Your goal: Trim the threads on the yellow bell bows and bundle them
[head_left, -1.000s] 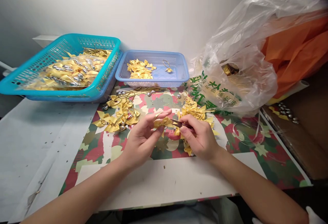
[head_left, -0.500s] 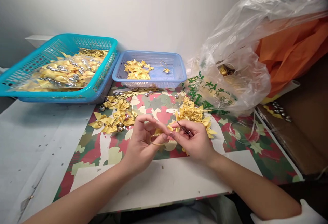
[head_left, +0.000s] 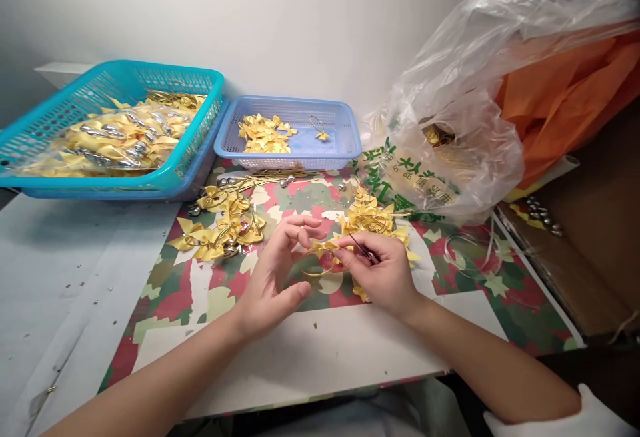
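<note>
My right hand [head_left: 383, 270] pinches a yellow ribbon bow [head_left: 324, 247] between thumb and forefinger. A thin gold ring [head_left: 316, 273] hangs below the bow. Dark tweezers [head_left: 366, 250] lie within the same hand, their tip pointing up and left. My left hand [head_left: 277, 277] is just left of the bow with thumb and fingers spread, holding nothing. Yellow bows with gold rings and silver beads form one pile [head_left: 215, 230] beyond my left hand, and another pile [head_left: 370, 217] lies behind my right hand.
A turquoise basket [head_left: 200, 117] with bagged bows stands at the back left. Beside it, a blue basket [head_left: 330, 111] holds yellow bows and a ring. At the right are a clear plastic bag [head_left: 480, 130], orange cloth [head_left: 565, 97] and a cardboard box [head_left: 590, 243]. White paper [head_left: 320, 350] lies in front.
My left hand has let go of the ring and bow, and its thumb and fingers have spread. My right hand still holds the bow, and more of it shows.
</note>
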Available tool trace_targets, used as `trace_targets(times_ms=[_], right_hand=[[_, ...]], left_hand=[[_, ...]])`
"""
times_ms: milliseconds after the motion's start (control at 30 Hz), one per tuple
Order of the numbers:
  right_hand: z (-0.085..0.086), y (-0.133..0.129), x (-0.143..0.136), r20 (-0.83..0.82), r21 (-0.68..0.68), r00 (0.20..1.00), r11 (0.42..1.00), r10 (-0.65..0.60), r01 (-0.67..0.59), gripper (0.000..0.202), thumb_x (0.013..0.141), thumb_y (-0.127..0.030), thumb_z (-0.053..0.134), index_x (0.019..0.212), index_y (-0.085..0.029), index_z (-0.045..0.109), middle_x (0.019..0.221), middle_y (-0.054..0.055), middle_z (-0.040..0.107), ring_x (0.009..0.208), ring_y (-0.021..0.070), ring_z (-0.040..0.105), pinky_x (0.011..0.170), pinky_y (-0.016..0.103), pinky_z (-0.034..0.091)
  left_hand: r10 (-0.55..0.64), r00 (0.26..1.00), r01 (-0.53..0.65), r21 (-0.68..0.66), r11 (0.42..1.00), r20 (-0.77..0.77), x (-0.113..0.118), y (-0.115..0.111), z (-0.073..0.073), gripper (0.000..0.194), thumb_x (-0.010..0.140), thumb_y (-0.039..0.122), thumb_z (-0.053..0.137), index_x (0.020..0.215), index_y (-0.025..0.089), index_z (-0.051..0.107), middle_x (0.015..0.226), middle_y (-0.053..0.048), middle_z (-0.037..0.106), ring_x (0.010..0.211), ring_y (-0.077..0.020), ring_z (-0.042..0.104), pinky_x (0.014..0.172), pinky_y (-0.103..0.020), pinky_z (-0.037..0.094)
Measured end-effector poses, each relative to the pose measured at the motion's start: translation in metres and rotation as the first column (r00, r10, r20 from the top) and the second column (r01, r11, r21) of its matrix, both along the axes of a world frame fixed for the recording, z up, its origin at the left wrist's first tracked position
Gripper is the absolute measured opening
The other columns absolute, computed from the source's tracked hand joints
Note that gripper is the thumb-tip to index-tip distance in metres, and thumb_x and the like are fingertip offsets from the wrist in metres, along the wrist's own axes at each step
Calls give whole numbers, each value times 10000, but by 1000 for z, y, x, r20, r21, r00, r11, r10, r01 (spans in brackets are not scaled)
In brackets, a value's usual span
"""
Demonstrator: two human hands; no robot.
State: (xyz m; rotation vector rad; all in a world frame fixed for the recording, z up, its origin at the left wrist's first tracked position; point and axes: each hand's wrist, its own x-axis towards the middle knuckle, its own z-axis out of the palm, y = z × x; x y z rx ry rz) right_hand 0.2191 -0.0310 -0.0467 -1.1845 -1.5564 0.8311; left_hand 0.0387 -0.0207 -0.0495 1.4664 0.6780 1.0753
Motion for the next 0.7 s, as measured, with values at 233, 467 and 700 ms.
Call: trace_targets(times_ms=[233,467,700], right_hand=[[0,0,4,120,151,991,985,60,-78,78,827,-168,629,813,-196,701,593,-36,583,500,77,441,475,204,356],[1,3,3,52,25,998,999,46,-47,73,831,-198,623,780,-189,674,549,-56,476,470,70,376,441,201,317],[9,-1,8,40,58,999,998,15,-17,149,867,-315,577,958,-197,566,603,-64,421,506,90,385,477,215,340]], left_hand=[[216,910,-178,137,975,-354,4,1,10,165,809,296,674,705,176,629,923,-83,612,857,-181,599,604,-220,481],[167,920,-153,66,986,-354,5,2,10,153,853,217,618,728,165,688,708,-31,698,636,-127,624,567,-208,482],[216,922,-229,-5,973,-321,7,-1,12,175,847,245,634,699,172,690,647,-13,700,590,-132,650,516,-202,500]])
